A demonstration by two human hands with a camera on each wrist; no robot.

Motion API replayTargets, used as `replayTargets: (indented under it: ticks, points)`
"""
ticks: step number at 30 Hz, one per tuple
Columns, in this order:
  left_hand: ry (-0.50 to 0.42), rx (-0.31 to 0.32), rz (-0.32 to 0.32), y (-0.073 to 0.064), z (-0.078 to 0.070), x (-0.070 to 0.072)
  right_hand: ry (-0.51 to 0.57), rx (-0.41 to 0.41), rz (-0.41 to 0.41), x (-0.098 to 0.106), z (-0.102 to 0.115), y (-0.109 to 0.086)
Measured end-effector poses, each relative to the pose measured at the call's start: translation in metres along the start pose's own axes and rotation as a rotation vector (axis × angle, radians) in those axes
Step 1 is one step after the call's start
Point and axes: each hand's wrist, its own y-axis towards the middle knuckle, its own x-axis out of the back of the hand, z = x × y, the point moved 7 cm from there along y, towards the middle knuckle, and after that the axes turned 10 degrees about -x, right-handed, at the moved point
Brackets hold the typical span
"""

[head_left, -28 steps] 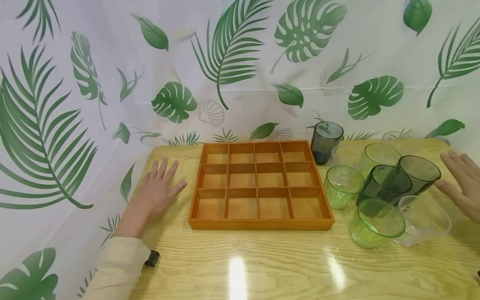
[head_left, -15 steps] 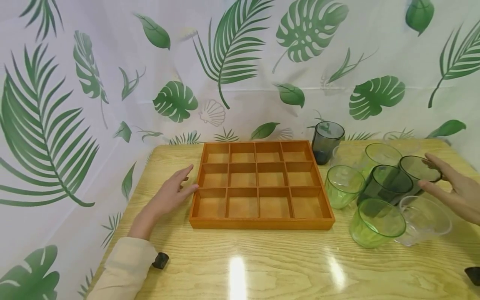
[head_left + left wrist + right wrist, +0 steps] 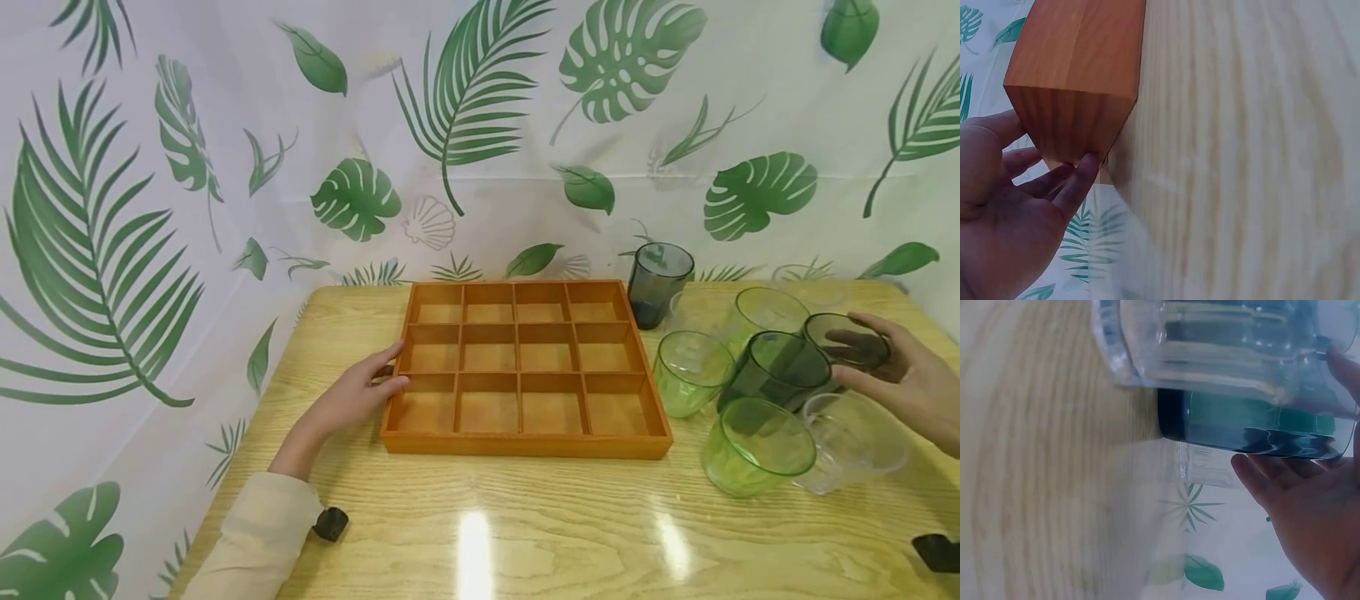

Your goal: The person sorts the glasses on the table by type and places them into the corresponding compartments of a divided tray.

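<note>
Wooden tray [image 3: 528, 445] faces up, long axis sideways, left hand [image 3: 356, 395] touching it.

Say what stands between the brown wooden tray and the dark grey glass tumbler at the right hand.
In the head view, beside the tray: a green glass tumbler, then another dark grey glass tumbler.

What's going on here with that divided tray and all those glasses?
A person has both hands busy at a wooden table. The left hand touches the left side of a divided wooden tray. The right hand curves round a dark glass at the right of a cluster. Near it stand a green glass, a clear glass and others, all right of the tray.
</note>
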Motion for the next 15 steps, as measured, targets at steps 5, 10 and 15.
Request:
replayTargets:
  ticks: [5, 10, 15]
  points:
    - [-0.085, 0.023, 0.005, 0.0001, 0.0026, -0.0018, 0.130, 0.022, 0.018, 0.0018, -0.0007, -0.0020]
    - [-0.123, 0.016, 0.005, -0.0005, 0.0026, -0.0026, 0.099, -0.011, 0.008, 0.0018, -0.0049, -0.0032]
    - [-0.133, 0.001, 0.010, -0.0006, 0.0058, -0.0034, 0.075, -0.022, -0.041, 0.0064, -0.0071, -0.0047]
